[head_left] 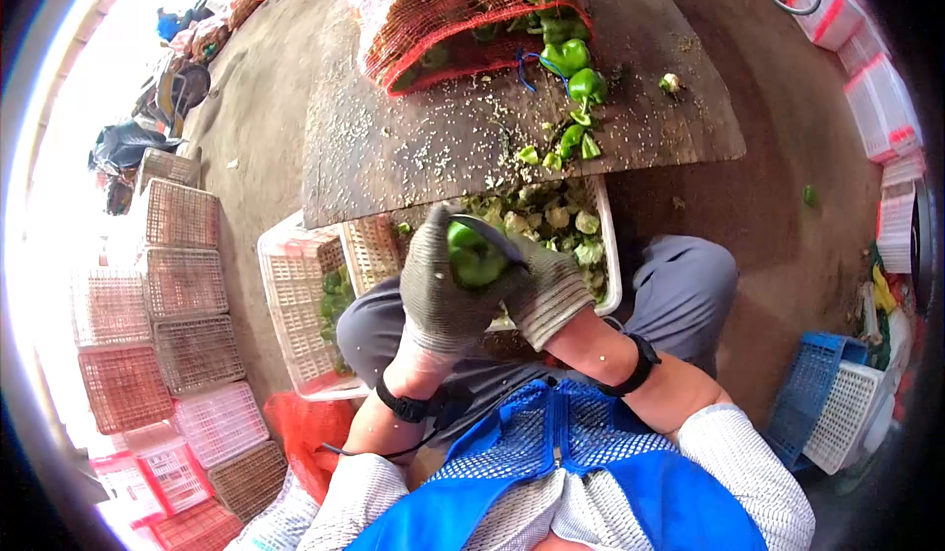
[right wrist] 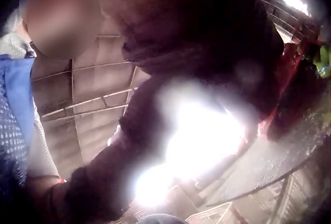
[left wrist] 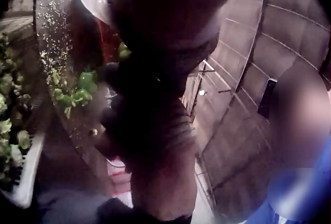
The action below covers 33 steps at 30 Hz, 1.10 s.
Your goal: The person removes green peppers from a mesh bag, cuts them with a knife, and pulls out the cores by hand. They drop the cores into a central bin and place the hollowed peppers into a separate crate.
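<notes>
In the head view my gloved left hand (head_left: 433, 280) holds a green bell pepper (head_left: 477, 259) over a crate. My gloved right hand (head_left: 553, 290) comes in from the other side, its fingers curled round a dark narrow tool (head_left: 497, 236) that lies across the top of the pepper; I cannot tell the tool's kind. Below the hands, a white crate (head_left: 612, 256) holds many pale pepper cores and green scraps. Both wrist views show the hands as dark shapes, with the pepper and tool hidden.
Ahead lies a seed-strewn board (head_left: 394, 153) with an open red mesh sack (head_left: 463, 30) of peppers, and loose peppers (head_left: 588, 87) and cut pieces beside it. A second white crate (head_left: 295, 320) with green pieces stands at left. Stacked crates (head_left: 182, 280) line the left side; a blue crate (head_left: 802, 394) stands right.
</notes>
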Tool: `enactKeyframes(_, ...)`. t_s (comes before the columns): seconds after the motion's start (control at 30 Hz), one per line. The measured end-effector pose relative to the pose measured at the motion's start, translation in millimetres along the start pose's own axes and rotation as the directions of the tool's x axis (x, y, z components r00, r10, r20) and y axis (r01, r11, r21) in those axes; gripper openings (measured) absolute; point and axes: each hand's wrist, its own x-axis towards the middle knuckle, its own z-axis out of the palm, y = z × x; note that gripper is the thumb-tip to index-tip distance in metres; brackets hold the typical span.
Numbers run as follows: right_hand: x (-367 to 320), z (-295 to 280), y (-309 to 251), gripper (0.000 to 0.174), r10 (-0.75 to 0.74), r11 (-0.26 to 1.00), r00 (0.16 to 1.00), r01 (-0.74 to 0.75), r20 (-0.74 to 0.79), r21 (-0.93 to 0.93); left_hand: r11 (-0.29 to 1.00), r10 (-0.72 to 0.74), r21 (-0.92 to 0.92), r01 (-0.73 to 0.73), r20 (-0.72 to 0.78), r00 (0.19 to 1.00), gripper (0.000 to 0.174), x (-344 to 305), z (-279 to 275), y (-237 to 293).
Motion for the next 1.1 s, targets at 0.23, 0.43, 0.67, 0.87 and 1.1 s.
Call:
enactKeyframes(0.23, 10, 46, -27, 0.033, 0.148, 0.979, 0.969, -0.116, 0.196, -0.165, 0.775, -0.488, -0.607, 0.179, -0.393, 0.780, 0.066, 20, -22, 0)
enactKeyframes(0.43, 0, 40, -5, 0.040, 0.263, 0.961, 0.900, -0.211, 0.348, -0.181, 0.029, -0.790, -0.979, 0.201, 0.101, 0.605, 0.052, 38, -27, -63)
enactKeyframes(0.67, -28, -18, 19, 0.073, 0.486, 0.856, 0.792, -0.517, 0.370, -0.020, -0.024, -0.592, -0.849, 0.527, 0.437, 0.677, 0.054, 0, -9, -80)
enactKeyframes(0.87, -9, -25, 11, 0.081, -0.006, 0.926, 0.986, -0.058, 0.168, 0.373, -0.196, -0.420, -0.634, 0.748, 0.744, 0.520, 0.052, -12, 20, -43)
enactKeyframes(1.1, -13, -35, 0, 0.087, -0.102, 0.950, 0.991, 0.072, 0.083, 0.304, 0.120, -0.364, -0.415, 0.902, 0.827, 0.429, 0.054, 7, -5, -16)
